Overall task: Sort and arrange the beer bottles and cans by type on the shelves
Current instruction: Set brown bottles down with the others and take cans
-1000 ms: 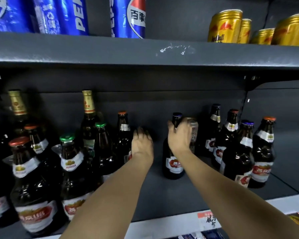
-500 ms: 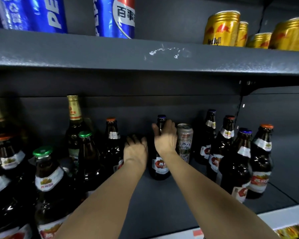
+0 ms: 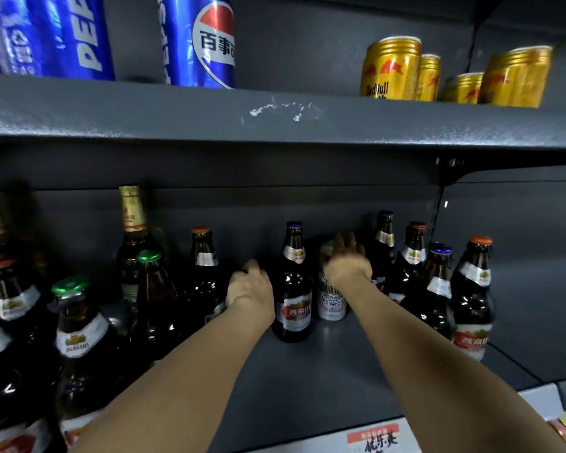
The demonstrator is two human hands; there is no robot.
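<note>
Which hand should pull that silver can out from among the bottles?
Right. The right hand is already at the can, fingers spread over its top. The left hand sits beyond the blue-capped bottle.

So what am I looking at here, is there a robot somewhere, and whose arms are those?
No robot here. A person wears a camera on the head, so you see their own arms reaching into a shop shelf. The left hand reaches among the brown beer bottles on the left; whether it holds one is hidden. The right hand rests, fingers spread, over a silver can beside a lone bottle. More bottles stand on the right. Above, the upper shelf carries blue cola cans and gold cans.
</note>
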